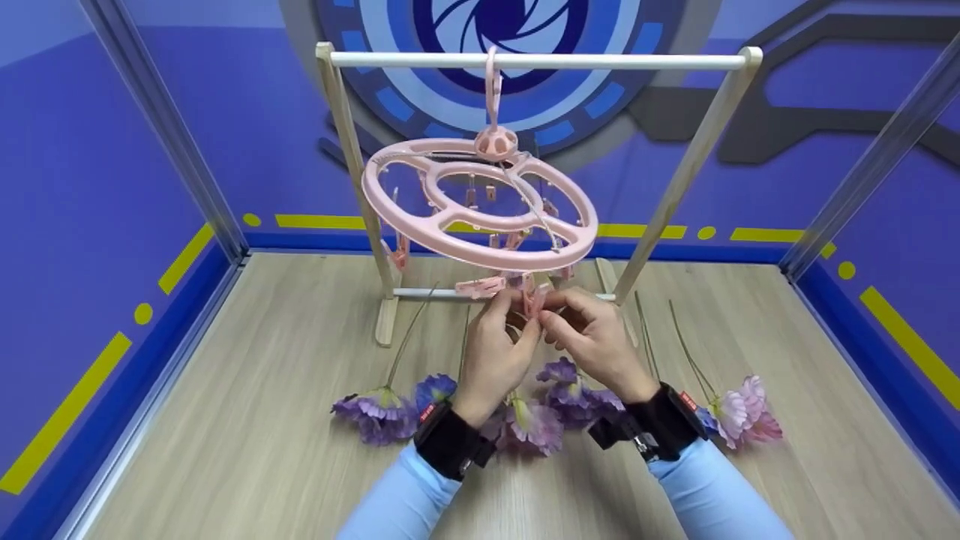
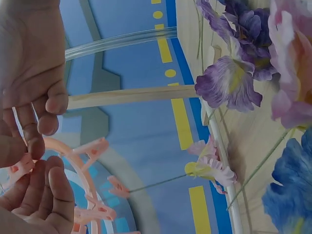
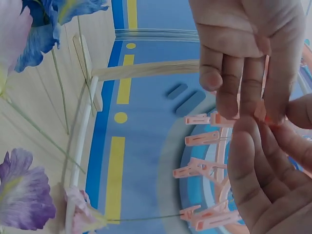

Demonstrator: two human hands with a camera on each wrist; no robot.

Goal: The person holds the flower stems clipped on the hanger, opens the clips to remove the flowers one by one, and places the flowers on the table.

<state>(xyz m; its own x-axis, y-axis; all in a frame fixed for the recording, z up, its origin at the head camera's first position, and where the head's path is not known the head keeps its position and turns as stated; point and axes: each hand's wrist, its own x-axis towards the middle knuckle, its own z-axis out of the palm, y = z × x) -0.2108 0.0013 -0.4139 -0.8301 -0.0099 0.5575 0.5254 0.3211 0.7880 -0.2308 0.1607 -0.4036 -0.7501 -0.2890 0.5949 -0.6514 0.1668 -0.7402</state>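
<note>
In the head view, both hands meet at a pink clothespin (image 1: 534,298) below the front rim of a round pink hanger (image 1: 517,259). My left hand (image 1: 499,356) pinches it from the left, and my right hand (image 1: 596,341) has thumb and fingertips on its other side. Fingers cover part of this clothespin (image 2: 22,166) in the left wrist view. Beside the left fingers hangs another pink clothespin (image 1: 480,287). Past the hands, a pale pink flower (image 2: 212,168) hangs head down, its stem held in a clothespin (image 2: 117,186) on the hanger.
The hanger hooks over the white top bar (image 1: 600,62) of a wooden stand. On the table (image 1: 277,420) lie a purple flower (image 1: 379,412), a pink-and-purple flower (image 1: 534,427) and pink flowers (image 1: 746,412), with stems toward the stand. Blue walls (image 1: 90,187) enclose the table.
</note>
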